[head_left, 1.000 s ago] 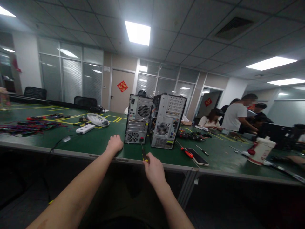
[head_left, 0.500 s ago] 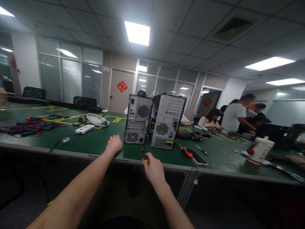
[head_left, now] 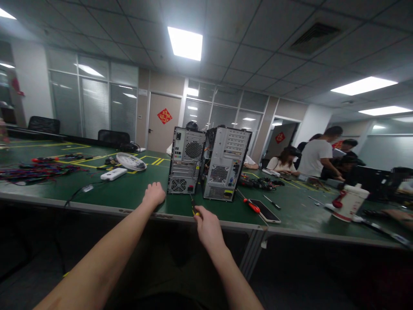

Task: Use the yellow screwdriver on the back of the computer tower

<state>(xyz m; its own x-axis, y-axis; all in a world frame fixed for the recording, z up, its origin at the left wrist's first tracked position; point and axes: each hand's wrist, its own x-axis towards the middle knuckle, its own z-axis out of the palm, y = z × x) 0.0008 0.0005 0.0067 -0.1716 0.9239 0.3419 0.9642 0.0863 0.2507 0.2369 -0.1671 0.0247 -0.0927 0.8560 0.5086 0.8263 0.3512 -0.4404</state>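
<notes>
Head view: right hand (head_left: 209, 227) grips a black-and-yellow screwdriver (head_left: 194, 207) (shaft forward); left hand (head_left: 154, 194) lies fisted.

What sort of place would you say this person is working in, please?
Probably an office used as a computer repair or assembly workshop: two opened desktop tower cases stand on a long green workbench, a red-handled screwdriver and bundled cables lie about, and other people work at the far end.
</notes>
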